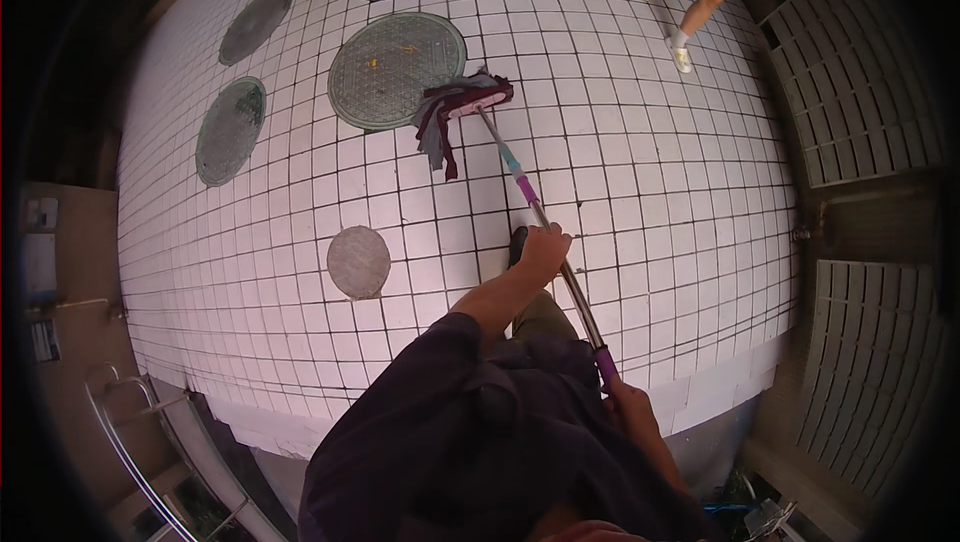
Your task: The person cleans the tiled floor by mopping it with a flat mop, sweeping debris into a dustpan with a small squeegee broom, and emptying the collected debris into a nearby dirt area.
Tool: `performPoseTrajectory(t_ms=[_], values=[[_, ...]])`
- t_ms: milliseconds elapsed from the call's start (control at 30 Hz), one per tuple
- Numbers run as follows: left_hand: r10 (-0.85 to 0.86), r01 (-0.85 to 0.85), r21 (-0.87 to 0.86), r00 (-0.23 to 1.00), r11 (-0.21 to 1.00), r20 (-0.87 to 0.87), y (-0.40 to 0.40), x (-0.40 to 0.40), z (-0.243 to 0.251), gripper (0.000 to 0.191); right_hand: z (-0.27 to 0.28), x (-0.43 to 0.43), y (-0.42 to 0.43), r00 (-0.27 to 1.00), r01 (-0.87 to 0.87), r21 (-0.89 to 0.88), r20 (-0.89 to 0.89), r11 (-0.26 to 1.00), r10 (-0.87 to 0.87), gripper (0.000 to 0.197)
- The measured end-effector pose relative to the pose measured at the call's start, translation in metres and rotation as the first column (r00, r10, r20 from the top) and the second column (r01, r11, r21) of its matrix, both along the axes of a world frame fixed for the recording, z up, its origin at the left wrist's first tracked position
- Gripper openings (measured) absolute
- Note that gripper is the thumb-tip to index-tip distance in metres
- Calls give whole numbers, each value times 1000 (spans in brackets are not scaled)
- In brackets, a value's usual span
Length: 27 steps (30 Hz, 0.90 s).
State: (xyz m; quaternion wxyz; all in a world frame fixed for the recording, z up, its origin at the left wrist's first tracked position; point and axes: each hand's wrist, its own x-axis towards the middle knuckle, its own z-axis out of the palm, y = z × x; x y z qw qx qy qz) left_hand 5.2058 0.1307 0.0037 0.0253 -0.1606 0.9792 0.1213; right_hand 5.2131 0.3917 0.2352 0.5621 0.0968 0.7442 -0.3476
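Note:
My left hand (546,249) is closed around the metal pole of a mop (576,291), below its upper purple collar. Lower down, near my body, my right hand (624,398) grips the purple end of the same pole. The pole runs up and to the left to a pink mop head (480,105) with dark red and grey cloth strips (442,118). These strips lie on the white tiled floor (465,201) and over the right edge of a large round green manhole cover (397,69).
Several other round covers lie left and above, among them a small grey one (358,262). A person (697,6) stands at the upper right. Barred metal grilles (855,77) line the right side. A curved metal handrail (124,444) stands at the lower left, beyond the tiled edge.

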Motion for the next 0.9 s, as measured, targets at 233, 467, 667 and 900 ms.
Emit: performPoseTrajectory(t_ms=[233,467,667,900], values=[[286,-266,287,958,920,-28,-91,-7,47,64,-104,-84,-167,916,277,-240,357,930,-181,35],[404,-451,247,888,858,218,-148,35,37,51,-141,-187,-348,974,155,-292,205,944,-96,28],[408,-510,335,851,792,330,-174,30,19,36,-151,-242,-347,982,-179,-221,24,959,189,39],[263,-306,387,951,870,161,-247,-49,14,39,-72,-257,-271,978,-203,-21,41,979,203,32]])
